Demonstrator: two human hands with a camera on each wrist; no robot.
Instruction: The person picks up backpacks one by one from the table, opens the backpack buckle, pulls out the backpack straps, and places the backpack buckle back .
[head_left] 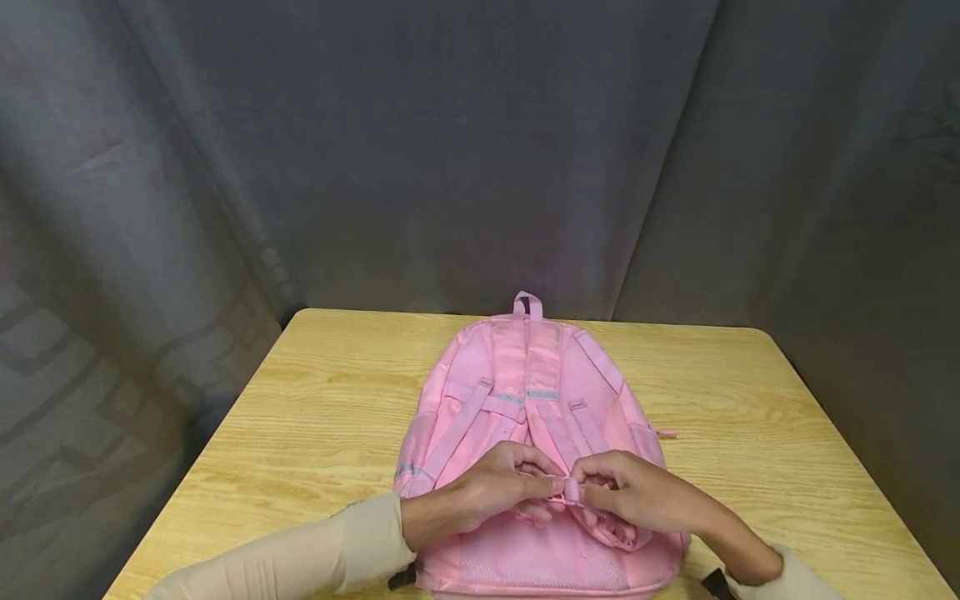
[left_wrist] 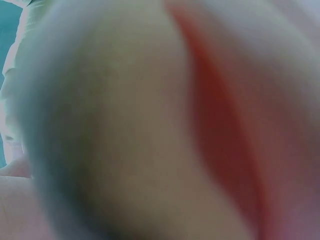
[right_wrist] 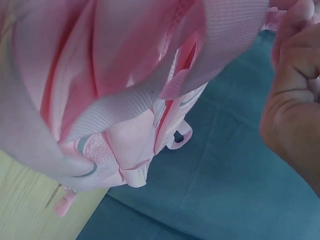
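A pink backpack point(head_left: 542, 367) lies on the wooden table point(head_left: 330, 400), its back panel and shoulder straps facing up. Over its lower half, my left hand point(head_left: 495, 487) and my right hand point(head_left: 637, 492) meet at a pink webbing strap point(head_left: 572, 490). Thumb and fingers of each hand pinch the strap, the fingertips close together. In the right wrist view the right hand point(right_wrist: 295, 90) grips a pink strap end point(right_wrist: 272, 19) at the upper right, beside loose folds of the bag. A blurred close surface fills most of the left wrist view and hides the work there.
A grab loop point(head_left: 527, 306) stands up at the backpack's top, near the table's far edge. One pink zip pull point(head_left: 666, 433) sticks out on the right side. Dark grey curtains point(head_left: 420, 167) hang behind and around the table.
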